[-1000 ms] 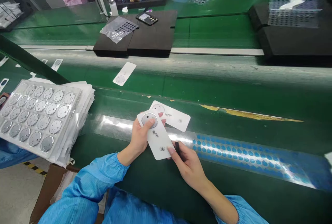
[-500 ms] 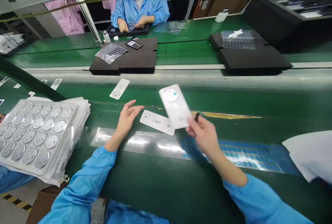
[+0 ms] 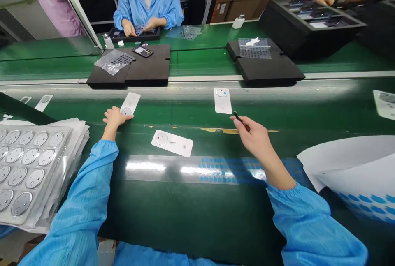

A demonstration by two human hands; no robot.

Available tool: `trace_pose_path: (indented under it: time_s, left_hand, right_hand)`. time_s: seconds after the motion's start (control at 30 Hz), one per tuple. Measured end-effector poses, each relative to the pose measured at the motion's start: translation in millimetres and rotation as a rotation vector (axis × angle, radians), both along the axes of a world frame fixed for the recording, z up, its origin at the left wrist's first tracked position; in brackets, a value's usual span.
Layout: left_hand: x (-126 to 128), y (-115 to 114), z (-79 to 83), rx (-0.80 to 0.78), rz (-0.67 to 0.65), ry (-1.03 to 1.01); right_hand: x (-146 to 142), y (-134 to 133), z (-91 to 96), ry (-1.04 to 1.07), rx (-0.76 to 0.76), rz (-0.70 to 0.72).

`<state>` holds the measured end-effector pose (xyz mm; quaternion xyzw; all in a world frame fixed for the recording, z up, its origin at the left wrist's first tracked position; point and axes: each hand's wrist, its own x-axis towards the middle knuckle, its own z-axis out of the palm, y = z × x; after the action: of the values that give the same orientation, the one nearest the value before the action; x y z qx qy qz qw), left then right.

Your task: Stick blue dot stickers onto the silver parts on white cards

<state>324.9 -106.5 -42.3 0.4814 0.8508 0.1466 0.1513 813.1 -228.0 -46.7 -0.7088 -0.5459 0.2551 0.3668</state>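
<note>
Card point(image 3: 132, 98) flat on a green belt point(image 3: 185, 212), the near end with its round mark under the left hand point(image 3: 114, 119). Thumb at the card's near end, other fingers loosely spread to the left; cannot tell whether pinching the card or only resting there. Well apart to the right, the right hand point(image 3: 251, 134), closed in a pinch around a slim black stick point(image 3: 241, 121), tip pointing up and away from the body. Just beyond that tip, a second card point(image 3: 222, 100), lying flat, a blue spot on its disc. Between the two hands and nearer the body, a third card point(image 3: 177, 144), lying askew, disc end to the left.

Nearer still, a clear strip point(image 3: 216, 171) with rows of blue dots. At the right, a curled white sheet point(image 3: 345, 155). At the left edge, a clear tray point(image 3: 33, 128) of metal discs on a paper stack point(image 3: 79, 134). Across on the far belt point(image 3: 203, 60), a phone point(image 3: 143, 52) on a black slab point(image 3: 148, 70), and behind, a co-worker point(image 3: 168, 9) in blue.
</note>
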Motion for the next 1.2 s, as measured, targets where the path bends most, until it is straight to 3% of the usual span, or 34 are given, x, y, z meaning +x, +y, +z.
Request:
trace_pose_path:
  time_s: [0.1, 0.17, 0.23, 0.33, 0.4, 0.47, 0.57, 0.63, 0.8, 0.93, 1.03, 1.2]
  left_hand:
    - [-3, 4, 0.1, 0.078, -0.065, -0.027]
    - [-3, 1, 0.2, 0.169, -0.131, -0.071]
    - [1, -6, 1.0, 0.366, -0.205, -0.24]
    - [16, -29, 6.7, 0.775, -0.283, -0.63]
    - [32, -54, 13.9, 0.883, -0.307, -0.796]
    - [53, -85, 21.3, 0.737, -0.393, -0.89]
    - [87, -129, 23.8, 0.175, -0.72, -0.955]
    - [107, -151, 16.5, -0.034, -0.891, -0.923]
    - [131, -177, -9.5, -0.008, -1.135, -0.635]
    - [126, -188, -6.3, 0.062, -1.31, -0.237]
    - [118, -195, -1.5, 0.039, -1.352, -0.031]
    - [114, -204, -12.6, 0.073, -1.321, -0.032]
  right_hand:
    - [-16, -35, 1.8, 0.134, -0.112, 0.16]
    - [-26, -55, 4.7, 0.173, -0.095, 0.228]
    - [-35, -70, 5.2, 0.18, -0.058, 0.242]
    - [-45, -82, -1.5, 0.388, -0.162, 0.307]
    - [-50, -84, -9.1, 0.541, -0.234, 0.369]
    - [-54, -83, -16.2, 0.592, -0.246, 0.385]
    - [-61, -82, -23.4, 0.541, -0.244, 0.386]
    - [-63, -83, -25.9, 0.485, -0.236, 0.381]
    - [-64, -86, -30.7, 0.425, -0.219, 0.366]
    - [-60, -86, -32.5, 0.436, -0.224, 0.366]
    - [-61, -86, -28.5, 0.482, -0.205, 0.337]
    - [-83, -94, -14.3, 0.616, -0.188, 0.259]
